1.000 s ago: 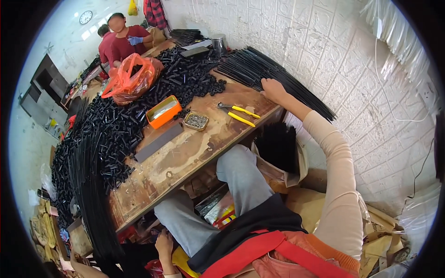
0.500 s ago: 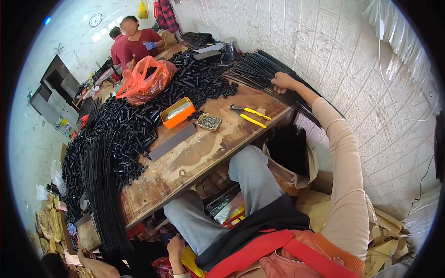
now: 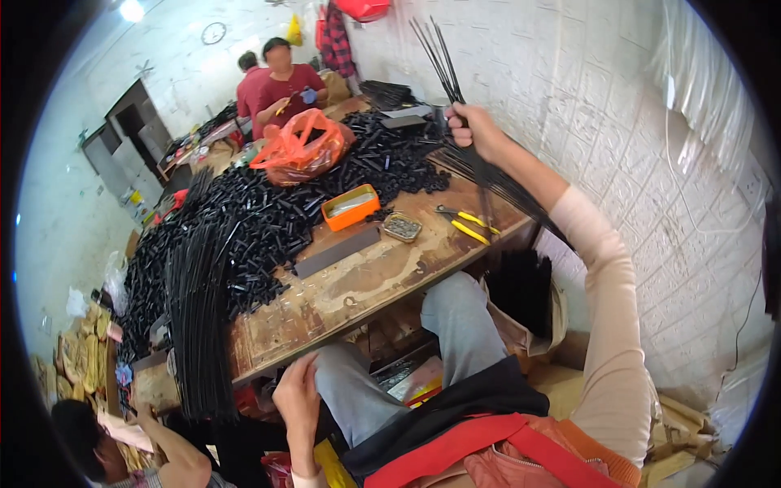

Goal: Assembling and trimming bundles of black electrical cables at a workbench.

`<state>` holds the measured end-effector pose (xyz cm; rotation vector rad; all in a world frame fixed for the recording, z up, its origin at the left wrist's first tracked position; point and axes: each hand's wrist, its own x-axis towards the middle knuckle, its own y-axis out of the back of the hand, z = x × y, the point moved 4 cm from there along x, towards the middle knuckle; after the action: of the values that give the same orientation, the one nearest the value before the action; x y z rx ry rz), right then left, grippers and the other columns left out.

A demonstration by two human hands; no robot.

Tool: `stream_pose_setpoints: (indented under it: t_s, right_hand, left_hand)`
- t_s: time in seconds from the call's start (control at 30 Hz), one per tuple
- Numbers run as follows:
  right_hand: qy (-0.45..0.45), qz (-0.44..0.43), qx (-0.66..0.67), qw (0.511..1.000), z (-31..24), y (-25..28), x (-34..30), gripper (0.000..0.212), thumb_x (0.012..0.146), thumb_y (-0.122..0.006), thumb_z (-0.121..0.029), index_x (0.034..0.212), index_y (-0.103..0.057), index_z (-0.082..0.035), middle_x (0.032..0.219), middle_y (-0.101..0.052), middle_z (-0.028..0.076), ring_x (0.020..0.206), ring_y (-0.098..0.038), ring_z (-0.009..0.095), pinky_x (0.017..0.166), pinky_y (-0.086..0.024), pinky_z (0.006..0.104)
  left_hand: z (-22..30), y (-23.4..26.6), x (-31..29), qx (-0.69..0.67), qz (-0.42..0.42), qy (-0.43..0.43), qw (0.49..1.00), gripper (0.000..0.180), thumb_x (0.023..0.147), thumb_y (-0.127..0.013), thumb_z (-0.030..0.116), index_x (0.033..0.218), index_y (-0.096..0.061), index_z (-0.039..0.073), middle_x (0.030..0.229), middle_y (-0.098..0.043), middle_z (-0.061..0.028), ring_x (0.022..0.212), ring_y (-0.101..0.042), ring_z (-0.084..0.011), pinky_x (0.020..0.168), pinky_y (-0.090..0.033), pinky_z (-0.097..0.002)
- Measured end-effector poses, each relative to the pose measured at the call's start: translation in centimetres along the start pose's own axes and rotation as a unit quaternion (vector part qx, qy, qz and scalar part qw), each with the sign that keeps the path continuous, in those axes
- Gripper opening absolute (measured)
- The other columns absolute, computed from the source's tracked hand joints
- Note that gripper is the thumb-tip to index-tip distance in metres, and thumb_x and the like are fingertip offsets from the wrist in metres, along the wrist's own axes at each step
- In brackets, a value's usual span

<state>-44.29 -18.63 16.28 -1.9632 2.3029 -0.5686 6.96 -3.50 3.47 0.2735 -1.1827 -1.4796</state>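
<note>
My right hand (image 3: 475, 132) is closed round a bunch of thin black rods (image 3: 443, 69), raised above the far right part of the table. The rods stick up past the fist and also hang below it. Beneath, more black rods (image 3: 521, 191) lie in a sheaf at the table's right end. My left hand (image 3: 298, 396) is up beside my left knee, below the table's front edge, its fingers extended and nothing visible in them. On the wooden table (image 3: 358, 285), yellow-handled pliers (image 3: 468, 224) lie below my right hand.
Short black tubular parts (image 3: 244, 220) are heaped across the table, with an orange plastic bag (image 3: 305, 150) on them. Nearer sit an orange box (image 3: 351, 209), a small dish of metal bits (image 3: 402, 227) and a grey bar (image 3: 338, 252). Another rod bundle (image 3: 199, 325) overhangs the left edge. Co-workers (image 3: 285, 85) are behind and lower left.
My right hand has lifted a bunch of rods off the sheaf, up and slightly left. My left hand has risen beside my knee. The whole view has shifted a little.
</note>
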Motion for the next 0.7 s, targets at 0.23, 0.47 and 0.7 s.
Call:
stream_pose_setpoints:
  t_s: [0.23,0.47,0.7]
  right_hand:
    - [0.068,-0.125,-0.029,0.989,1.9,-19.1,-15.3,0.019,0.099,-0.05,-0.018,0.105,-0.05,-0.001,0.089,-0.063,0.012,0.082,-0.065,0.02,0.073,-0.051,0.0344]
    - [-0.206,-0.381,-0.064,0.899,5.5,-14.8,-18.1,0.038,0.099,-0.048,-0.033,0.11,-0.063,0.001,0.104,-0.068,0.014,0.081,-0.069,0.022,0.072,-0.056,0.0324]
    - [0.0,-0.046,-0.605,0.795,11.9,9.4,-6.9,0.028,0.088,-0.06,-0.029,0.096,-0.068,-0.003,0.084,-0.069,0.013,0.074,-0.068,0.022,0.067,-0.054,0.0351]
  left_hand:
    - [15.1,-2.8,6.8,-0.66,-0.276,0.171,0.677,0.043,0.104,-0.04,0.028,0.129,-0.049,-0.005,0.084,-0.065,-0.0077,0.073,-0.062,-0.0159,0.069,-0.051,-0.0269]
    - [11.1,2.1,4.1,-0.587,-0.021,0.201,0.784,0.033,0.105,-0.037,0.033,0.111,-0.05,0.004,0.059,-0.026,0.0057,0.043,-0.023,-0.0037,0.037,-0.018,-0.0215]
    - [12.0,1.9,8.5,-0.51,0.007,0.079,0.857,0.025,0.104,-0.041,0.025,0.106,-0.053,0.003,0.06,-0.028,0.0066,0.044,-0.023,-0.0022,0.036,-0.016,-0.0198]
